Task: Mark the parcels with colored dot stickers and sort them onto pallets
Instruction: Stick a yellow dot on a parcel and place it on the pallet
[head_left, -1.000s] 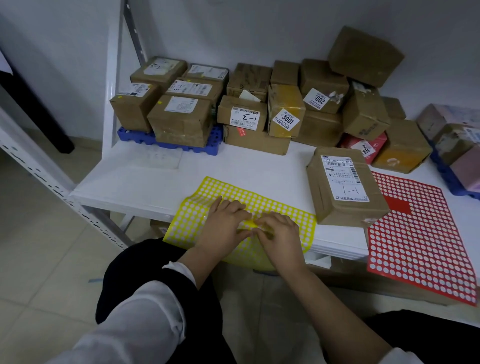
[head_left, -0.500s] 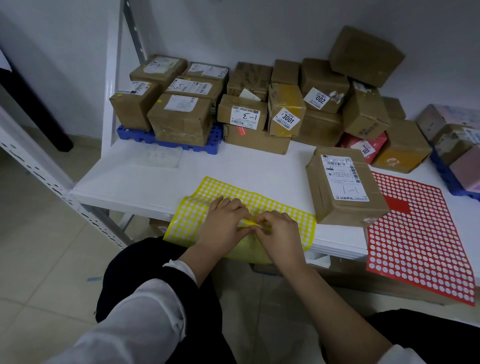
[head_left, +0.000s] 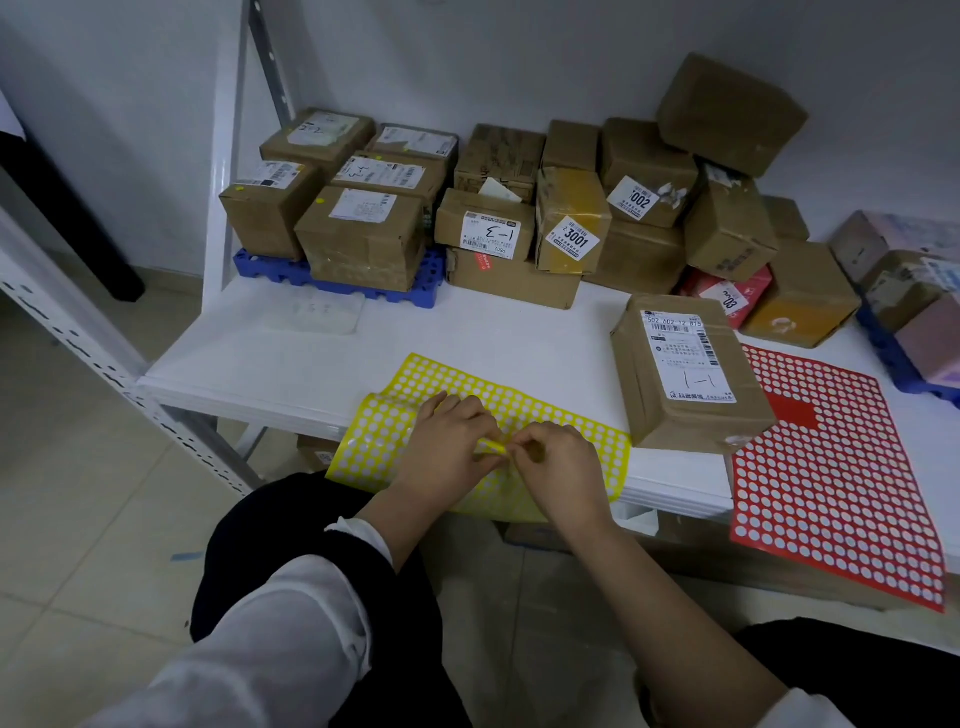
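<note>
Both hands work on the yellow sticker sheet (head_left: 545, 415), which lies at the front edge of the white counter (head_left: 291, 353) and hangs partly over it. The left hand (head_left: 447, 452) has its fingers curled, and its grip pinches a small raised fold of the sheet. The right hand (head_left: 561, 467) meets it at the same fold, and its grip also pinches there with thumb and fingertips. I cannot tell if a single dot is already lifted.

Just to the right of the sheet stands a brown parcel (head_left: 685, 374) with a white label marked "1-1". It touches the red sticker sheet (head_left: 831, 467) on its right side.

At the rear left, a blue pallet (head_left: 374, 291) carries five labelled boxes (head_left: 363, 234); two of them show a yellow dot. A loose pile of parcels (head_left: 639, 254) fills the rear middle. A second blue pallet (head_left: 893, 358) at the far right also holds parcels.
</note>
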